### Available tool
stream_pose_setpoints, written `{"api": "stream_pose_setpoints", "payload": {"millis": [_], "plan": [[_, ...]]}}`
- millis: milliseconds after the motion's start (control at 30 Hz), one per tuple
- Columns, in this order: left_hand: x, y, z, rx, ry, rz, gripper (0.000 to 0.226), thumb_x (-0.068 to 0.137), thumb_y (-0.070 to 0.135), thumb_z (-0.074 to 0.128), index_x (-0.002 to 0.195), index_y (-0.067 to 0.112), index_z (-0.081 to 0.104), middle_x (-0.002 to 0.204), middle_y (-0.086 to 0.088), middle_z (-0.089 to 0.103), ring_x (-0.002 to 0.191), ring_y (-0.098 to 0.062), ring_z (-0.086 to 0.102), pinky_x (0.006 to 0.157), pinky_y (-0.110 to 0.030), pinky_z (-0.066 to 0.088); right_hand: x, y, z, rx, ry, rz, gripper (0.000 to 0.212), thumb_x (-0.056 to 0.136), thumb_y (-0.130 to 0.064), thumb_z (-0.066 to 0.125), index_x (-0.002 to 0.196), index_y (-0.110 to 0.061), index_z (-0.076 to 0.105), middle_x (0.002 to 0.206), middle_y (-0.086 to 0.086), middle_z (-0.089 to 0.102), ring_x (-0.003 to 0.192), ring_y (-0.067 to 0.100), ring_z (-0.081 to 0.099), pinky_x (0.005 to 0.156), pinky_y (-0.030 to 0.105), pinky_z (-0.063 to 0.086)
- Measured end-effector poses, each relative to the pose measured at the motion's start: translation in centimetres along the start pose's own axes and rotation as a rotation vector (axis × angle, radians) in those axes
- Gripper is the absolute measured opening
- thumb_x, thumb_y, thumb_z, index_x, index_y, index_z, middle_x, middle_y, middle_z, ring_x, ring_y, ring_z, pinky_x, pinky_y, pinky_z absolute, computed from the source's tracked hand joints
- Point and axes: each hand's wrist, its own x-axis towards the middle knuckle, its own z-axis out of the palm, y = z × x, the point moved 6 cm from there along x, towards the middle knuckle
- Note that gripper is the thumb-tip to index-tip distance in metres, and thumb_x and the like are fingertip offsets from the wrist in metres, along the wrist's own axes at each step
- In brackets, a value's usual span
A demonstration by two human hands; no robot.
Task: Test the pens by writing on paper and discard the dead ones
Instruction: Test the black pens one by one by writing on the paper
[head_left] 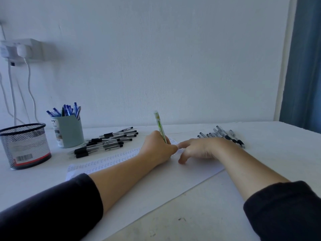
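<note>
Fingers of the left hand (157, 148) are pinching a green pen (160, 127) on the paper (173, 178), right hand (199, 147) lying loosely spread beside; black pens (106, 142) at ten o'clock are looking untested, task seemingly midway.

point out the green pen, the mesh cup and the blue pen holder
green pen (159, 125), head view, mid barrel above the left hand (157, 147)
mesh cup (26, 145), head view, front wall
blue pen holder (70, 132), head view, front wall
</note>
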Motion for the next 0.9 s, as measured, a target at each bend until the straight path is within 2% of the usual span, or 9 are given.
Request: {"api": "stream_pose_setpoints", "payload": {"millis": [200, 267, 367, 467, 500, 600, 667, 767, 900], "plan": [[0.1, -0.8, -0.5, -0.2, 0.031, -0.066, 0.015, 0.074, 0.01, 0.06, 0.059, 0.011, 0.058, 0.049, 0.0, 0.057, 0.046, -0.013, 0.044, 0.048, -0.019, 0.035, -0.5, -0.2, -0.9, 0.068, 0.082, -0.015, 0.048, 0.084, -0.022, 0.066, 0.13, -0.031, 0.055, 0.142, -0.004, 0.045, 0.133, 0.018, 0.038, 0.1, 0.028, 0.029], [0.2, -1.1, -0.5, -0.296, 0.038, -0.108, 0.017, 0.074, 0.008, 0.059, 0.057, 0.009, 0.056, 0.046, -0.002, 0.055, 0.044, -0.015, 0.041, 0.048, -0.02, 0.032, -0.9, -0.2, -2.4, 0.185, 0.227, -0.051, 0.036, 0.089, -0.015, 0.06, 0.125, -0.02, 0.061, 0.136, 0.001, 0.053, 0.13, 0.019, 0.044, 0.098, 0.026, 0.031], [0.4, -1.3, -0.4, -0.369, 0.031, -0.15, 0.02, 0.076, 0.006, 0.057, 0.057, 0.008, 0.054, 0.046, -0.005, 0.054, 0.041, -0.015, 0.036, 0.043, -0.019, 0.027, -1.4, 0.7, -5.0, 0.331, 0.489, -0.074, 0.023, 0.093, -0.011, 0.05, 0.109, -0.008, 0.067, 0.116, 0.009, 0.064, 0.116, 0.025, 0.055, 0.08, 0.024, 0.036], [0.8, -1.3, -0.2, -0.412, 0.039, -0.184, 0.02, 0.078, 0.005, 0.057, 0.058, 0.007, 0.052, 0.047, -0.006, 0.053, 0.039, -0.014, 0.034, 0.042, -0.019, 0.026, -1.7, 1.8, -6.3, 0.431, 0.635, -0.068, 0.022, 0.092, -0.008, 0.046, 0.094, -0.017, 0.065, 0.089, 0.001, 0.06, 0.089, 0.019, 0.056, 0.067, 0.024, 0.037], [0.9, -1.3, 0.0, -0.422, 0.041, -0.196, 0.02, 0.079, 0.005, 0.056, 0.059, 0.007, 0.052, 0.047, -0.006, 0.053, 0.04, -0.014, 0.033, 0.042, -0.02, 0.025, -1.8, 2.1, -6.6, 0.461, 0.668, -0.07, 0.022, 0.091, -0.007, 0.045, 0.091, -0.018, 0.064, 0.088, -0.001, 0.059, 0.086, 0.016, 0.054, 0.069, 0.023, 0.037], [1.3, -0.7, 0.9, -0.439, 0.045, -0.212, 0.021, 0.08, 0.007, 0.056, 0.059, 0.008, 0.05, 0.049, -0.006, 0.054, 0.041, -0.015, 0.033, 0.042, -0.02, 0.025, -1.8, 2.6, -7.0, 0.52, 0.723, -0.072, 0.024, 0.09, -0.004, 0.043, 0.09, -0.017, 0.063, 0.098, -0.001, 0.058, 0.095, 0.016, 0.05, 0.08, 0.023, 0.035], [1.6, -0.1, 1.6, -0.445, 0.054, -0.211, 0.022, 0.08, 0.008, 0.055, 0.059, 0.009, 0.05, 0.05, -0.006, 0.055, 0.041, -0.015, 0.034, 0.043, -0.02, 0.026, -2.0, 2.9, -7.3, 0.554, 0.758, -0.07, 0.027, 0.09, -0.003, 0.04, 0.091, -0.016, 0.063, 0.098, 0.001, 0.059, 0.09, 0.016, 0.051, 0.072, 0.024, 0.038], [1.9, 0.9, 2.7, -0.441, 0.067, -0.202, 0.021, 0.082, 0.011, 0.055, 0.061, 0.009, 0.052, 0.054, -0.005, 0.056, 0.043, -0.015, 0.037, 0.044, -0.02, 0.028, -2.6, 3.3, -7.7, 0.635, 0.814, -0.08, 0.029, 0.09, -0.002, 0.037, 0.091, -0.013, 0.063, 0.087, 0.006, 0.061, 0.066, 0.013, 0.048, 0.055, 0.019, 0.036], [2.1, 2.0, 3.5, -0.501, 0.058, -0.212, 0.011, 0.086, 0.012, 0.052, 0.076, 0.007, 0.054, 0.064, -0.006, 0.055, 0.049, -0.017, 0.039, 0.047, -0.021, 0.029, -3.2, 3.1, -8.1, 0.707, 0.853, -0.105, 0.026, 0.09, -0.004, 0.038, 0.089, -0.015, 0.062, 0.085, 0.003, 0.06, 0.06, 0.011, 0.046, 0.054, 0.022, 0.035]]}}
